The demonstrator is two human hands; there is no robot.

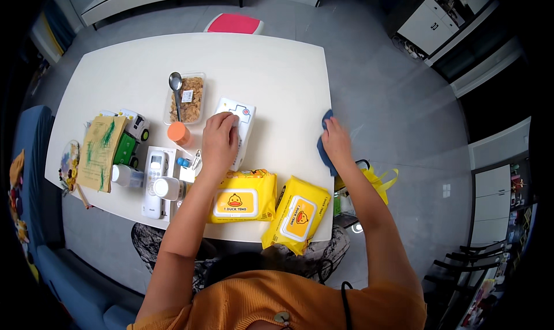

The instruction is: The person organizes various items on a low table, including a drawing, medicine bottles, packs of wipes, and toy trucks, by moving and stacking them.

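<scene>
My right hand (336, 142) is closed on a dark blue cloth (326, 154) at the table's right edge, and part of the cloth hangs over the side. My left hand (220, 142) lies over the left side of a white box (245, 113) with a blue cross outline. Its fingers are curled against the box, and the palm side is hidden. Just below the left hand are a yellow wipes pack (245, 196) and, to its right, a second yellow wipes pack (297, 216), tilted and reaching over the table's near edge.
On the white table (277, 59) stand a clear food tub (196, 90) with a spoon (176, 83), an orange-capped bottle (179, 134), white-capped jars, a remote control (154, 177), a toy truck (135, 125) and paper (101, 151). A yellow bag (378, 183) hangs right. A pink-topped stool (234, 24) stands beyond.
</scene>
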